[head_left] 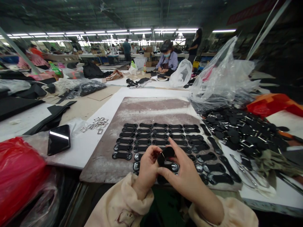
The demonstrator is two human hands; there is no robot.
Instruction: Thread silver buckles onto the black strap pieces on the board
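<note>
Between my hands, above the near part of a board [104, 160], a black tab [168, 152] is bent into a loop with a thin metal ring at its left side. My left hand [148, 167] pinches the tab's left side by the ring. My right hand [183, 168] holds the other side between thumb and fingers. Rows of flat, dumbbell-shaped black tabs [121, 155] with glossy round ends lie on the board; my hands hide some of them. A small pile of metal rectangular rings [98, 123] rests on white paper to the left.
Right of the board are a heap of black tabs with metal rings [239, 132], tweezers [246, 173] and clear plastic bags [220, 82]. A phone [59, 139] and a red bag [21, 176] are at left. A person [168, 60] works across the table.
</note>
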